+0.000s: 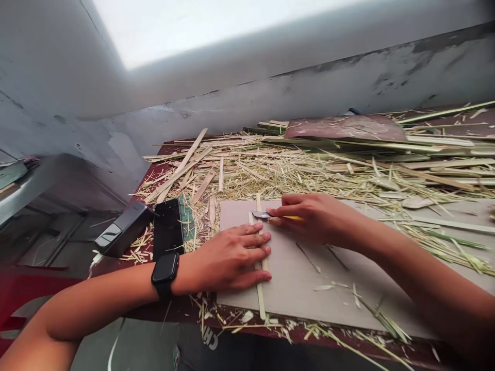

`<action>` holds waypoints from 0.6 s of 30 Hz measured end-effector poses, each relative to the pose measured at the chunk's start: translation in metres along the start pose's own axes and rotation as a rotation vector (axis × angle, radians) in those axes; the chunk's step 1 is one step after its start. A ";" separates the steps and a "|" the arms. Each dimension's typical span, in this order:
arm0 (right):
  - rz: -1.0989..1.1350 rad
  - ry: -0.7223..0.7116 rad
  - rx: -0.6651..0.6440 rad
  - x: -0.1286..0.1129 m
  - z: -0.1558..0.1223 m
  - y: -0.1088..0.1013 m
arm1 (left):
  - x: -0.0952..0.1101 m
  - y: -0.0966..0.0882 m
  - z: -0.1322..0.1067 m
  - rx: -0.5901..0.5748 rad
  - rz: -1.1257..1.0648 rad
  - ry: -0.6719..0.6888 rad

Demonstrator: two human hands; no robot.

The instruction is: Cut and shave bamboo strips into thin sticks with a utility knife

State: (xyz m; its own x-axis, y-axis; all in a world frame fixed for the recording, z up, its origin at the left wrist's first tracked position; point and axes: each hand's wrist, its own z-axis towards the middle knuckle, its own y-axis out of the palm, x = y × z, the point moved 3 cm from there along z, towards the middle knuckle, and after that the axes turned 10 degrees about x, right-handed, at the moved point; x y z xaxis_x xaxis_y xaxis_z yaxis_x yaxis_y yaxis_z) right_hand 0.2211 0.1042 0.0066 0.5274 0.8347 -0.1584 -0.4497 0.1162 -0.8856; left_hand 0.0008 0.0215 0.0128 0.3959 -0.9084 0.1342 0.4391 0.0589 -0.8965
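My left hand lies flat with fingers spread, pressing thin pale strips, which look like split bamboo, onto a sheet of cardboard. A dark smartwatch is strapped to that wrist. In my right hand is a utility knife with some yellow on its handle. Its blade points left and meets the strips just above my left fingertips; whether it cuts into them I cannot tell. The middle of the strips is hidden under my left hand.
Shavings and long strips cover the back of the dark red table up to the wall. A black phone and a grey power bank with a white cable are at the left edge. A red chair stands lower left.
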 end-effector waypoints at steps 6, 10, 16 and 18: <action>0.025 0.043 -0.040 0.001 -0.003 -0.007 | -0.001 0.000 0.001 -0.001 -0.020 0.001; -0.102 0.040 -0.007 0.000 -0.003 -0.001 | -0.001 0.000 0.002 -0.010 -0.055 0.002; -0.225 0.074 -0.013 0.010 0.005 0.004 | -0.001 -0.001 0.000 -0.031 -0.066 -0.039; -0.193 0.047 0.008 0.010 0.003 0.001 | -0.001 -0.001 -0.001 -0.022 -0.057 -0.039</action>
State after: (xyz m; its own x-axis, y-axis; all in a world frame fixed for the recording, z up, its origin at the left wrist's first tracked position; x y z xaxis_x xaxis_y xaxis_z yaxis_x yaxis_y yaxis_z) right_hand 0.2236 0.1145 0.0059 0.6375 0.7704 -0.0068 -0.3431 0.2760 -0.8978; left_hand -0.0004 0.0220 0.0133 0.4023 -0.8932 0.2009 0.4442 -0.0014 -0.8959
